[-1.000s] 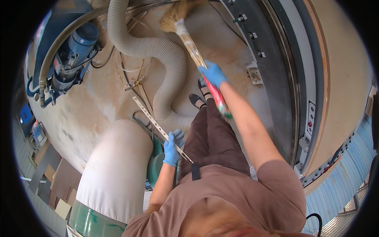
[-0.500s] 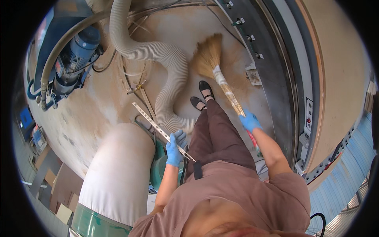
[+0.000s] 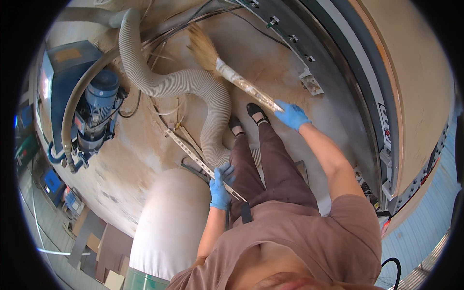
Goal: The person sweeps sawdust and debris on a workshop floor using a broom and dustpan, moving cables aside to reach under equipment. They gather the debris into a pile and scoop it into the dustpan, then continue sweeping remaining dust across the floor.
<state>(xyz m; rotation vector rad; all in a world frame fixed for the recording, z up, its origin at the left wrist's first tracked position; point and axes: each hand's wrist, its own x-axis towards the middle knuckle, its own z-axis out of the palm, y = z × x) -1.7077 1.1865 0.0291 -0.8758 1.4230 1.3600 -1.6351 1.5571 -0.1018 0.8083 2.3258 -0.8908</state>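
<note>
My right hand, in a blue glove, is closed round the handle of a straw broom. The broom slants up to the left, and its bristles are by the upper bends of a ribbed hose. Also gloved in blue, my left hand grips a long, narrow, pale strip with small dark marks or holes along it. That strip runs slantwise from beside the hose down to my waist, where a dark end piece hangs over my shirt.
The ribbed hose snakes over the dusty floor in front of my feet. A blue motor stands at the left. Below it is a pale, bulging bag on a green base. Along the right runs a large machine edge.
The broom has swung left and away from me, with my right hand moving forward and a little left. My left hand still grips the strip. My feet have stepped, and the view has shifted.
</note>
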